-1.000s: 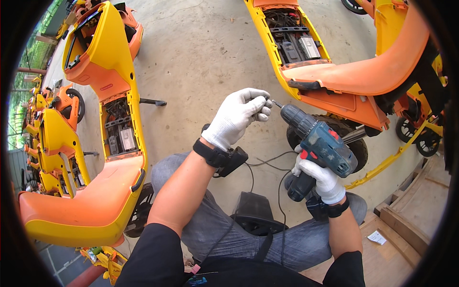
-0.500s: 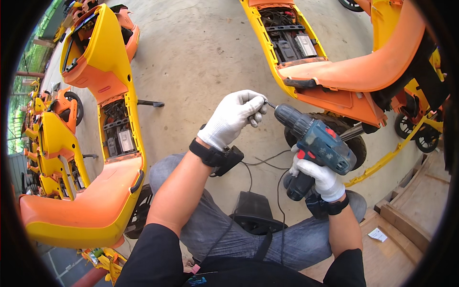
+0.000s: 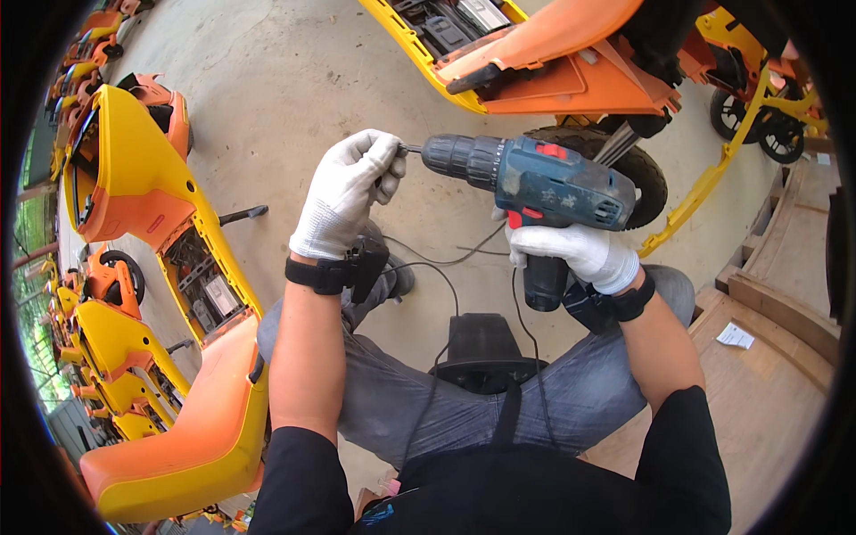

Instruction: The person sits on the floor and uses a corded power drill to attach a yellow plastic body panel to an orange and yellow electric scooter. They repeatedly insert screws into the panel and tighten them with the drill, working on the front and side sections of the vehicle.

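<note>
My right hand (image 3: 571, 250), in a white glove, grips a blue and black cordless drill (image 3: 566, 187) by its handle. The drill lies nearly level, its chuck pointing left. A thin dark bit (image 3: 411, 149) sticks out of the chuck. With the fingers of my gloved left hand (image 3: 352, 187) I pinch at the tip of that bit; whether a screw sits there too is hidden by the fingers. Black straps with small boxes are on both wrists. Above the drill stands an orange and yellow scooter body (image 3: 544, 80), with a tyre (image 3: 646, 183) just behind the drill.
Another orange and yellow scooter body (image 3: 192, 401) stands along my left, its footwell open over wiring and a stand (image 3: 242, 214) poking out. More scooters line the far left. Wooden boards (image 3: 776, 357) lie at the right. Black cables (image 3: 446, 261) cross the concrete floor below the drill.
The drill has swung from a slant to nearly level and moved left in the picture. My left hand has shifted left and down with the bit's tip. The whole view has turned somewhat.
</note>
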Demonstrator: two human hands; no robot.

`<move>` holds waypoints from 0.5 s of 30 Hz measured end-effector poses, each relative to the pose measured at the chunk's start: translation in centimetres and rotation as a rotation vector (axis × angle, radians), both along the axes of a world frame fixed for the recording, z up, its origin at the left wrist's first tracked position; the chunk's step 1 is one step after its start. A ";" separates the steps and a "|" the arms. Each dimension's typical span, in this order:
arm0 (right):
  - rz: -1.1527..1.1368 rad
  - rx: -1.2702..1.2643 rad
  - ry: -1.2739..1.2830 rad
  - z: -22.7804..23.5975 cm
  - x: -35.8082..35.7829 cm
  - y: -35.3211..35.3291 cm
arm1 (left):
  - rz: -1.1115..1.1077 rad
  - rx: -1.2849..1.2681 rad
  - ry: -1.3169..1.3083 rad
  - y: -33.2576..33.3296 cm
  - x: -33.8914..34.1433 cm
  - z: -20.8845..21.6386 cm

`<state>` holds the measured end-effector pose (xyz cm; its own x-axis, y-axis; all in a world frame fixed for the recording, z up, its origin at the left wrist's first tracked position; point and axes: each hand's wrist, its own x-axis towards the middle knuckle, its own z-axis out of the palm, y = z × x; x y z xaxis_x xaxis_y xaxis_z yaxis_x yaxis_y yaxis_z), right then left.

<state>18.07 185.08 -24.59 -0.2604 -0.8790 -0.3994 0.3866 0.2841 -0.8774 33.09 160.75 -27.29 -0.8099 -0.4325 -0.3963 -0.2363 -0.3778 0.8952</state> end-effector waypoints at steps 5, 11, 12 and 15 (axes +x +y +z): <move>0.011 -0.007 0.054 -0.4 -0.1 0.8 | -0.048 -0.028 -0.043 -0.1 0.4 0.2; 0.059 -0.136 0.465 -1.5 -0.6 2.3 | -0.067 -0.042 -0.052 0.4 0.0 0.0; 0.050 -0.205 0.512 -2.4 -0.6 2.7 | -0.067 -0.041 -0.053 0.5 -0.1 0.0; 0.001 -0.170 0.552 -3.9 -0.2 3.9 | -0.105 -0.043 -0.038 0.7 -0.4 -0.3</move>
